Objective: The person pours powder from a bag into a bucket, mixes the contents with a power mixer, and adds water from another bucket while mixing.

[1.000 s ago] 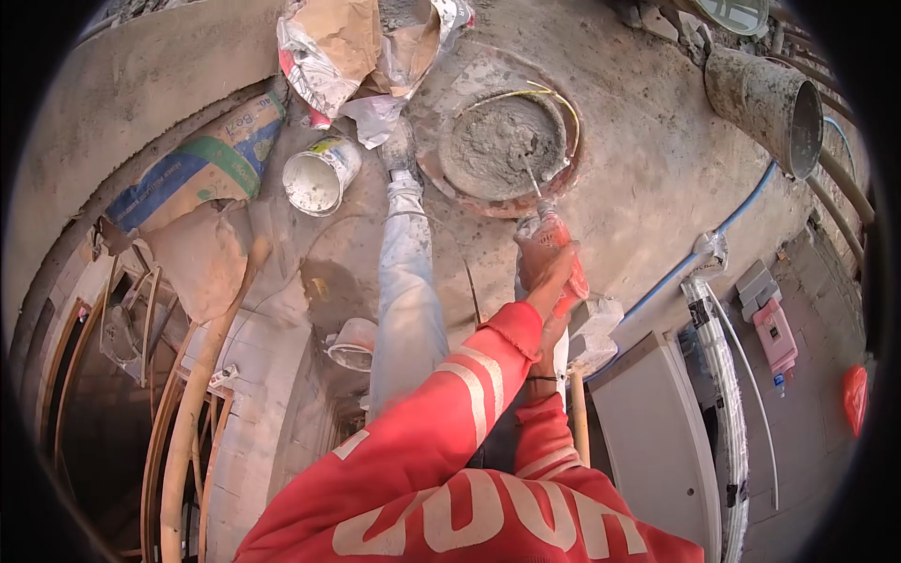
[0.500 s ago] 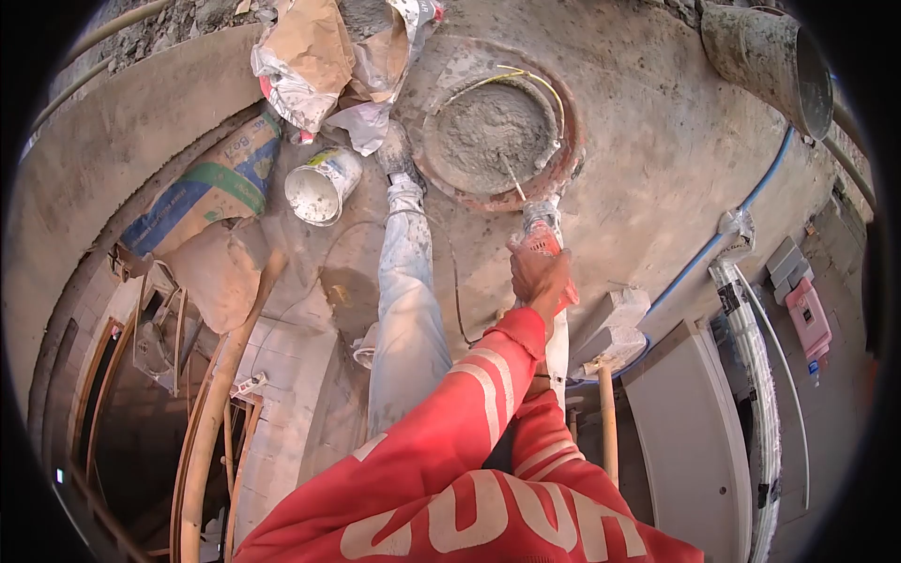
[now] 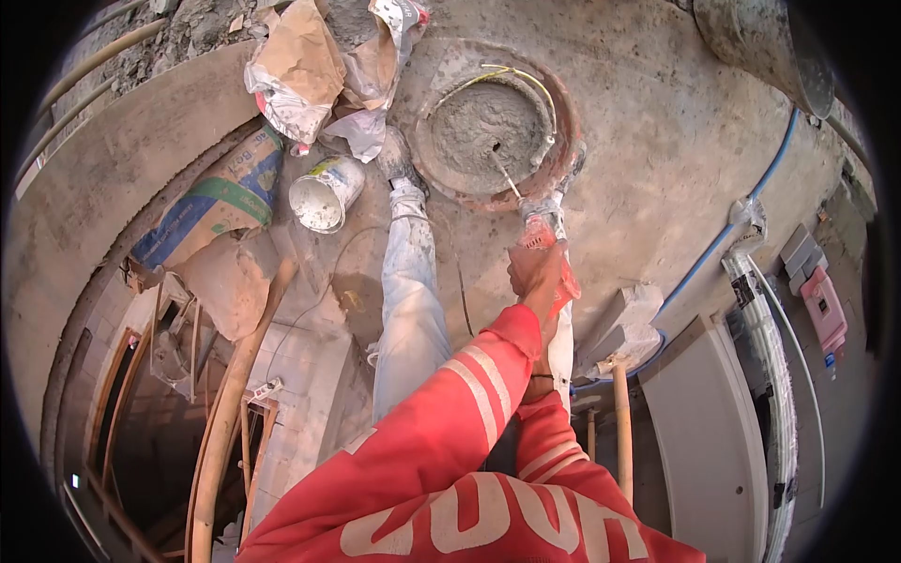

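My left hand [image 3: 539, 272] is closed around the body of a red power drill [image 3: 538, 235], which points away from me. From its front a thin pale rod [image 3: 507, 175] runs into wet grey mortar [image 3: 469, 131], where a small dark hollow shows at the rod's end. The mortar fills a round tub with a reddish-brown rim [image 3: 569, 103]. A yellowish strip [image 3: 511, 68] curves along the far side of the mortar. My right hand [image 3: 541, 383] is low behind my left sleeve; only part of it near a dark wristband shows, its fingers hidden.
Left of the tub are a white bucket [image 3: 319, 202] on its side, torn paper bags [image 3: 300, 70] and a blue-and-green striped sack [image 3: 211, 202]. A cable [image 3: 338, 258] crosses the floor by my legs. A large pipe [image 3: 760, 47] and blue hose [image 3: 774, 174] are at right.
The view has shifted slightly. The rod now slants more to the left into the mortar, and a dark hollow has appeared at its end. My left hand keeps its hold on the drill.
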Action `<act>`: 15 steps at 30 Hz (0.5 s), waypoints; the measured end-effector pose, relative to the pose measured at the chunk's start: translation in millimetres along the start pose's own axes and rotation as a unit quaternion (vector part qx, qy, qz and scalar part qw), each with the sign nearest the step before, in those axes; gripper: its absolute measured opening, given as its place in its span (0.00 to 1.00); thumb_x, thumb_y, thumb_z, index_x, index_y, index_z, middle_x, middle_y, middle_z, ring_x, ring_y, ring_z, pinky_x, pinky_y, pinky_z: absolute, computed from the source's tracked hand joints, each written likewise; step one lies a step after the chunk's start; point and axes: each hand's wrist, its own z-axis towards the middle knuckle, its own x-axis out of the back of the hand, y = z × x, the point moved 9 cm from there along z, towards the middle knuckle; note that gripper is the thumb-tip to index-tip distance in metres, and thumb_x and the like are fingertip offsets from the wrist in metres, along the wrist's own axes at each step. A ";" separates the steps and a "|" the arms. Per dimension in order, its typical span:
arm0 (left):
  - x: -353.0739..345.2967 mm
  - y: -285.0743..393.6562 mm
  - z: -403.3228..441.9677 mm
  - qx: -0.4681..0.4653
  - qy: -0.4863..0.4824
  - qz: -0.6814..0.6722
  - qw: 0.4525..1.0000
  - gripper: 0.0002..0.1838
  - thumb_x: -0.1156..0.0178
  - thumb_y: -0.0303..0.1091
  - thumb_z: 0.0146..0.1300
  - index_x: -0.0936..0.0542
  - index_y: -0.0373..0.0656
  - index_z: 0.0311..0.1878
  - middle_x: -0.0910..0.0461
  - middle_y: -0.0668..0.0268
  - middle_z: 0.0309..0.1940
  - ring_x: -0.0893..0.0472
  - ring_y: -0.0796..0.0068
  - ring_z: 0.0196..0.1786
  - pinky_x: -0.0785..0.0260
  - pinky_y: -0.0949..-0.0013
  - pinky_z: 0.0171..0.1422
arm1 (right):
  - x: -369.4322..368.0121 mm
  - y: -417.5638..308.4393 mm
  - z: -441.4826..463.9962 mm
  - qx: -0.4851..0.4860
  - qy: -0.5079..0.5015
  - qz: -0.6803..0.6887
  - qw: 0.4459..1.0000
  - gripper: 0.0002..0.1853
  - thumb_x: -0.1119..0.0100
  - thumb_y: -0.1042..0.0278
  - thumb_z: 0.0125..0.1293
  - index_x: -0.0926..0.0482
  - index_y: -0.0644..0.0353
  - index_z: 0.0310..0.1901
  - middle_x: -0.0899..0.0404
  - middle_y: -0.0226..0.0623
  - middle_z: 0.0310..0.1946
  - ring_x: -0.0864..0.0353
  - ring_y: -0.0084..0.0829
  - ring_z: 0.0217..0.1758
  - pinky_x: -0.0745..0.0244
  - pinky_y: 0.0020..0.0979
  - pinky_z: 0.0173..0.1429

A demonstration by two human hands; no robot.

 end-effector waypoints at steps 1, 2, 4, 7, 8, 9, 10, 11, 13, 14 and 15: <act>0.7 -0.6 -1.0 0.001 0.018 -0.002 1.000 0.42 0.20 0.50 0.50 0.23 0.33 0.63 0.19 0.45 0.60 0.18 0.44 0.63 0.26 0.52 0.68 | 0.0 -0.8 0.2 0.000 -0.001 0.000 1.000 0.33 0.32 0.51 0.66 0.23 0.69 0.63 0.17 0.37 0.57 0.18 0.28 0.57 0.24 0.35 0.62; 1.7 0.3 -1.5 0.001 0.036 -0.005 0.999 0.41 0.20 0.50 0.50 0.22 0.33 0.62 0.18 0.45 0.60 0.18 0.44 0.62 0.26 0.52 0.68 | 0.3 -0.5 -0.1 -0.001 0.000 -0.001 1.000 0.33 0.32 0.51 0.66 0.23 0.69 0.63 0.17 0.37 0.57 0.18 0.28 0.57 0.24 0.35 0.62; 3.3 -0.1 -0.8 0.006 0.056 0.005 0.998 0.40 0.19 0.50 0.50 0.21 0.33 0.61 0.17 0.45 0.59 0.17 0.45 0.61 0.25 0.52 0.68 | -0.5 0.6 0.3 -0.001 -0.002 0.000 1.000 0.33 0.32 0.51 0.65 0.23 0.69 0.63 0.17 0.37 0.57 0.18 0.28 0.57 0.24 0.35 0.62; 3.3 -1.4 3.9 0.003 0.063 0.002 0.998 0.39 0.19 0.49 0.49 0.19 0.33 0.59 0.16 0.45 0.57 0.16 0.45 0.60 0.25 0.51 0.67 | -0.8 2.2 -0.2 -0.003 -0.005 -0.003 1.000 0.32 0.33 0.51 0.65 0.23 0.70 0.63 0.17 0.37 0.57 0.18 0.29 0.57 0.24 0.35 0.62; 3.4 -2.3 5.9 0.002 0.062 -0.002 0.998 0.38 0.19 0.49 0.49 0.19 0.33 0.59 0.16 0.45 0.56 0.16 0.45 0.59 0.24 0.51 0.66 | -0.5 2.7 -1.0 -0.004 -0.005 -0.004 1.000 0.32 0.33 0.51 0.65 0.23 0.70 0.63 0.17 0.37 0.57 0.18 0.29 0.57 0.23 0.35 0.62; 3.3 -2.9 8.0 0.001 0.059 -0.004 0.998 0.38 0.18 0.48 0.49 0.19 0.33 0.59 0.16 0.45 0.57 0.16 0.45 0.59 0.24 0.51 0.66 | -1.5 3.3 -1.1 -0.004 -0.005 -0.004 1.000 0.32 0.33 0.51 0.65 0.23 0.70 0.63 0.17 0.37 0.57 0.18 0.29 0.57 0.23 0.35 0.62; 2.5 -3.6 9.9 0.000 0.057 -0.006 0.998 0.38 0.18 0.48 0.49 0.19 0.33 0.59 0.16 0.45 0.57 0.16 0.45 0.59 0.24 0.51 0.66 | -1.2 3.7 -1.4 -0.005 -0.007 -0.005 1.000 0.32 0.33 0.52 0.65 0.23 0.70 0.63 0.17 0.37 0.57 0.18 0.29 0.57 0.23 0.35 0.62; 2.4 -4.5 10.2 0.000 0.054 -0.008 0.998 0.38 0.18 0.48 0.49 0.19 0.32 0.59 0.16 0.45 0.57 0.16 0.45 0.59 0.24 0.51 0.65 | -1.7 4.5 -1.0 -0.005 -0.008 -0.006 1.000 0.32 0.33 0.52 0.65 0.22 0.70 0.63 0.17 0.37 0.57 0.18 0.29 0.57 0.23 0.35 0.62; 3.1 -7.1 11.3 0.005 0.054 -0.019 0.998 0.38 0.18 0.48 0.49 0.19 0.32 0.59 0.16 0.45 0.57 0.16 0.45 0.59 0.24 0.51 0.65 | -2.5 4.7 -2.6 -0.005 -0.010 -0.009 1.000 0.32 0.33 0.52 0.65 0.22 0.70 0.63 0.17 0.37 0.57 0.18 0.29 0.57 0.23 0.35 0.62; 3.5 -8.2 11.9 0.007 0.054 -0.024 0.998 0.38 0.18 0.48 0.49 0.19 0.32 0.59 0.16 0.45 0.57 0.15 0.45 0.59 0.24 0.51 0.65 | -3.2 5.5 -2.4 -0.006 -0.009 -0.007 1.000 0.32 0.33 0.52 0.65 0.22 0.70 0.63 0.17 0.37 0.57 0.18 0.29 0.57 0.23 0.35 0.62; 4.6 -7.3 12.3 0.006 0.058 -0.020 0.998 0.39 0.18 0.47 0.49 0.19 0.32 0.59 0.16 0.44 0.57 0.15 0.45 0.59 0.24 0.52 0.66 | -3.4 4.7 -2.2 -0.005 -0.011 -0.010 1.000 0.32 0.33 0.52 0.65 0.22 0.70 0.63 0.17 0.37 0.57 0.18 0.29 0.57 0.23 0.35 0.62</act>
